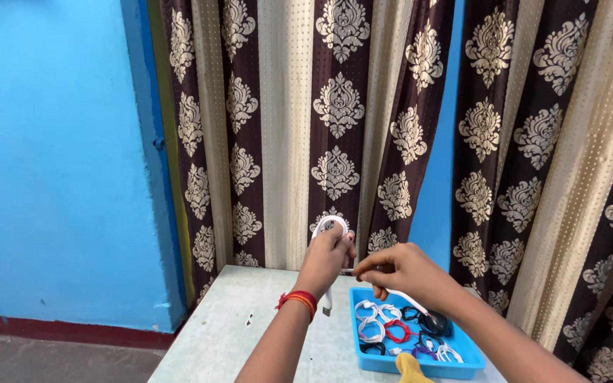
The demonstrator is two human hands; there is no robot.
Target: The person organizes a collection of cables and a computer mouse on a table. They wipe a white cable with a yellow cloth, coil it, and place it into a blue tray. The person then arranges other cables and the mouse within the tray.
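Curtained table (250, 312); left hand (324, 259) grips looped white cable (329, 225); right hand (399, 269) pinches its end (over blue tray (363, 358)).

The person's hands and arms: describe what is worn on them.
Both forearms are bare, with no sleeves in view. The left hand has a band of red and orange threads around its wrist. The right hand and wrist carry nothing: no gloves, no watch.

The wall (51, 156) is bright blue with a dark red strip along its foot, and the curtain (335, 120) runs in dark brown and cream stripes — the brown ones carrying cream damask motifs. A white cable (326, 228) shows above a pale grey table (228, 326). The tray (363, 358) is light blue — in it lie white, red, black and purple cable bundles (395, 330); a red-and-orange thread band (298, 300) circles one wrist.
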